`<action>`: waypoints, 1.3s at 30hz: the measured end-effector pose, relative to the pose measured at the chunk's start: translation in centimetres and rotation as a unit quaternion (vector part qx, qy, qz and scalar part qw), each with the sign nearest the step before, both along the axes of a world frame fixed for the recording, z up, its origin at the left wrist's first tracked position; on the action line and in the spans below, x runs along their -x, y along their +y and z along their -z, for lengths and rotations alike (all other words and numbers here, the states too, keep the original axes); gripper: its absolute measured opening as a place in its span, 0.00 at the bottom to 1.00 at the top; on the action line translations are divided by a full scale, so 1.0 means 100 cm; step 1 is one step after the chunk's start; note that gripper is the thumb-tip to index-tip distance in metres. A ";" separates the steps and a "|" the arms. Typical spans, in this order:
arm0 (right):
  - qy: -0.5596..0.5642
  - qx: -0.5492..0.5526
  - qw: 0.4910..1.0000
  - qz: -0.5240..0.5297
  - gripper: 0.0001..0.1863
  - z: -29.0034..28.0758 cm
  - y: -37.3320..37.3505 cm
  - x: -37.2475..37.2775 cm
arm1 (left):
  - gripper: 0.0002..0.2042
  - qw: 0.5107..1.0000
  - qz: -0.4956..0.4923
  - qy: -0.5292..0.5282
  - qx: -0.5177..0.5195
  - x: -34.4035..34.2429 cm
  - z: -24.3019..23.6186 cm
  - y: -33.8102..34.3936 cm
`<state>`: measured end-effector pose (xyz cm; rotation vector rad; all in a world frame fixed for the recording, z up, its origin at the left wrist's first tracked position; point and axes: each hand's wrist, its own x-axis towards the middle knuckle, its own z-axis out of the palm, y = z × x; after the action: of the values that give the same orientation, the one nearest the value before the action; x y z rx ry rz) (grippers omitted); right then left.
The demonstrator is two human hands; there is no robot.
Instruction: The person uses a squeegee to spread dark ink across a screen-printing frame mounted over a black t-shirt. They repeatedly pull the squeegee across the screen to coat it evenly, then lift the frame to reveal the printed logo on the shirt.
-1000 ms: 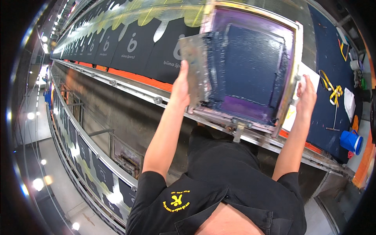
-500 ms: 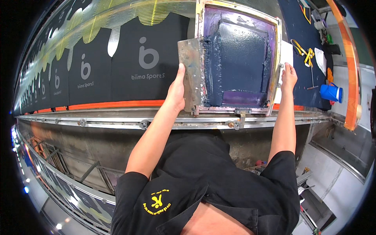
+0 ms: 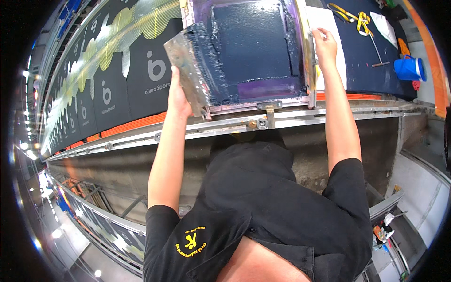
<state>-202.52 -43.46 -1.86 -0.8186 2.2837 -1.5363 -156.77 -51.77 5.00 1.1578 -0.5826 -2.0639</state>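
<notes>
A screen-printing frame point(image 3: 307, 70) lies in front of me, its mesh coated with thick dark navy ink point(image 3: 256, 42) and purple near the edges. Across its left side leans a wide, ink-stained squeegee point(image 3: 185, 70), tilted, with ink heaped along its right edge. My left hand point(image 3: 180, 96) grips the squeegee's outer left side, thumb up. My right hand point(image 3: 325, 47) has its fingers curled at the frame's right edge; their tips are partly hidden there. Under and beside that edge lies a white sheet point(image 3: 336, 61).
Black printed fabric panels point(image 3: 134, 75) run off to the left. A metal rail point(image 3: 305, 118) with a bracket point(image 3: 269, 107) borders the near edge. To the right are a yellow strap point(image 3: 362, 23), a T-shaped tool point(image 3: 379, 63), a blue bucket point(image 3: 408, 68) and an orange beam point(image 3: 425, 51).
The view has shifted, with the frame, squeegee and both hands now higher and further left in it. More of the white sheet shows; the squeegee overlaps the nearest print's edge.
</notes>
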 end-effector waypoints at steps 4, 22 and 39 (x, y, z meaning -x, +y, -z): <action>0.036 -0.061 0.997 -0.021 0.27 0.001 -0.008 -0.010 | 0.33 0.995 -0.053 -0.079 0.014 0.004 -0.012 0.003; 0.029 -0.205 0.977 -0.051 0.36 0.015 -0.010 -0.010 | 0.21 0.614 0.164 -0.688 0.350 0.056 -0.028 0.016; 0.021 -0.200 0.978 -0.046 0.35 0.007 -0.012 -0.020 | 0.19 0.589 0.290 -0.584 0.477 0.150 -0.022 0.007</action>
<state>-200.55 -44.61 -2.61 -0.8315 2.4301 -0.9767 -171.77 -51.05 7.22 1.5109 -2.5580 -0.6081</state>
